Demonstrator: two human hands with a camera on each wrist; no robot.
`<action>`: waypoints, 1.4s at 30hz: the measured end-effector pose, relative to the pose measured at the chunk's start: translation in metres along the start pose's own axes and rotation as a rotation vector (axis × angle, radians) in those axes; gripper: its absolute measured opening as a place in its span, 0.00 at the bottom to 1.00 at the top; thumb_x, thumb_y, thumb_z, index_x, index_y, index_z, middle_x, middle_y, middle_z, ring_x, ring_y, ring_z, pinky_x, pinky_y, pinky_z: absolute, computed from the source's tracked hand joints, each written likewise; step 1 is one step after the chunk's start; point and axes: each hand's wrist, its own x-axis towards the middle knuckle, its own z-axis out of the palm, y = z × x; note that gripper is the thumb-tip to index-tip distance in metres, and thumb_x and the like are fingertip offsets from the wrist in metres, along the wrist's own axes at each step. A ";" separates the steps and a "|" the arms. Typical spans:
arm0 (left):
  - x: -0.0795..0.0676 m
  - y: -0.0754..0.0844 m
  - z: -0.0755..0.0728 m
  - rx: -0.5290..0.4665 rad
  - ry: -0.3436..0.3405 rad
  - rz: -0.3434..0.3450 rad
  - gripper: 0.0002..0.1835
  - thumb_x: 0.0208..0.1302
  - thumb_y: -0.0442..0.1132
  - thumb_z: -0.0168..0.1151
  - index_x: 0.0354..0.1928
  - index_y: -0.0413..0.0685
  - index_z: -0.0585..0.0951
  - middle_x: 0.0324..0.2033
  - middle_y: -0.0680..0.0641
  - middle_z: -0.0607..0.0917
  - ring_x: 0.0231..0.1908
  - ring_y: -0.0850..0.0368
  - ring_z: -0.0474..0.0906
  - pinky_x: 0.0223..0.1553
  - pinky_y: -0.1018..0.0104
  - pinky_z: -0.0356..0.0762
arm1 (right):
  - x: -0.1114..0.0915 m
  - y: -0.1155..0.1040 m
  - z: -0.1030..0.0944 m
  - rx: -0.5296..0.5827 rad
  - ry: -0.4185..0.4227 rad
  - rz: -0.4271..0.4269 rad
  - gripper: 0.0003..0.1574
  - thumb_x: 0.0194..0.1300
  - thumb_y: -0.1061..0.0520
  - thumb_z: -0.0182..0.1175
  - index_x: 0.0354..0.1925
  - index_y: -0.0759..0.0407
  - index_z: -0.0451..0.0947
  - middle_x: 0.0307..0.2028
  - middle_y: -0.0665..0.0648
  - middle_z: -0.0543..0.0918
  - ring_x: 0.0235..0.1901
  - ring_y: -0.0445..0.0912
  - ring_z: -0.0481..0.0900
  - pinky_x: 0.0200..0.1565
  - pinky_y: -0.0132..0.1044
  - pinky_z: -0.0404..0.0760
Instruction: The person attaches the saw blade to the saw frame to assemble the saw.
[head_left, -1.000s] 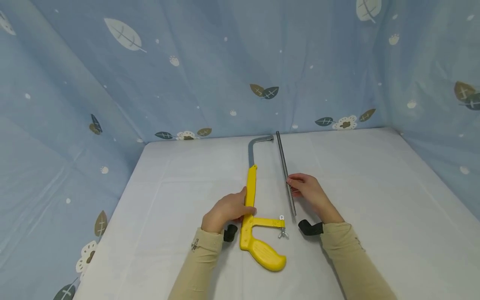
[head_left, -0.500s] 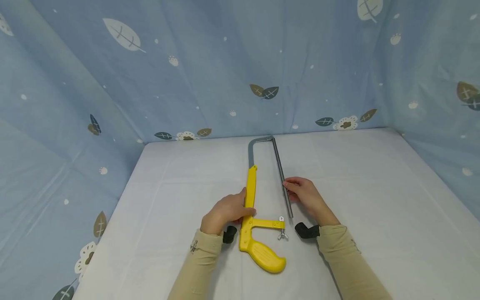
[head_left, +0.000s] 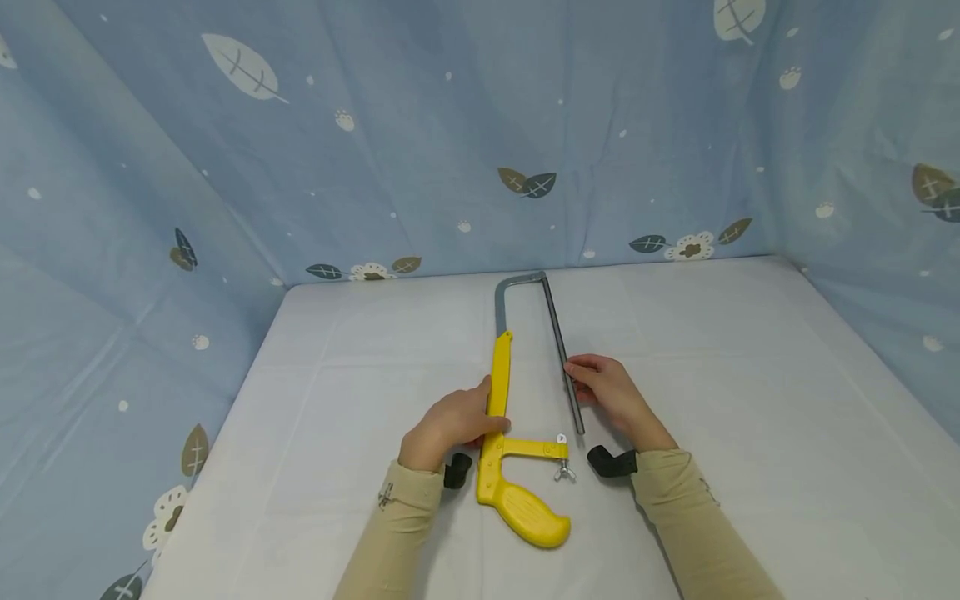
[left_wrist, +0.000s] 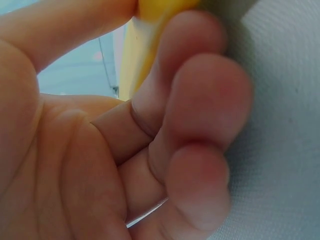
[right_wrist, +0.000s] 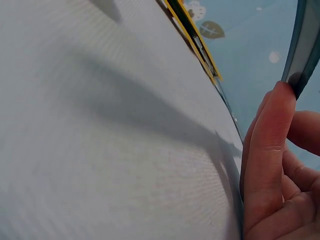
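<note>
A yellow hacksaw frame [head_left: 501,375] lies lengthwise on the white-covered table, its handle [head_left: 534,517] nearest the person. My left hand [head_left: 453,421] grips the frame's spine between thumb and fingers; the left wrist view shows these fingers curled near the cloth. My right hand [head_left: 611,392] pinches a grey hacksaw blade [head_left: 557,325] below its middle. In the right wrist view, fine teeth line one edge of the blade [right_wrist: 302,45]. The blade's far end meets the tip of the grey front arm [head_left: 517,282]. Its near end is just beyond the wing nut [head_left: 565,472], apart from it.
The table's white cloth [head_left: 360,358] surrounds the saw. A blue leaf-print curtain [head_left: 420,150] rises behind the table and at both sides. Black wrist-worn pieces [head_left: 611,462] stick out at both cuffs.
My right hand has brought the blade left and slightly nearer, so its far end now meets the frame's front arm. My left hand keeps its hold on the frame.
</note>
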 end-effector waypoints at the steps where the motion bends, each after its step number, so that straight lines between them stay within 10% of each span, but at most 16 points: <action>1: 0.000 0.000 0.000 0.000 0.000 0.001 0.45 0.55 0.54 0.58 0.69 0.47 0.48 0.17 0.48 0.74 0.14 0.56 0.70 0.20 0.67 0.67 | 0.000 0.000 0.000 0.002 -0.003 -0.002 0.28 0.60 0.50 0.56 0.53 0.67 0.69 0.39 0.59 0.75 0.33 0.43 0.72 0.32 0.31 0.75; 42: 0.000 0.001 0.002 -0.001 0.005 0.009 0.45 0.55 0.53 0.59 0.69 0.46 0.49 0.16 0.48 0.74 0.14 0.56 0.71 0.19 0.67 0.67 | -0.003 -0.003 0.002 0.046 0.004 0.014 0.27 0.61 0.50 0.55 0.54 0.65 0.69 0.42 0.59 0.74 0.35 0.44 0.73 0.32 0.31 0.75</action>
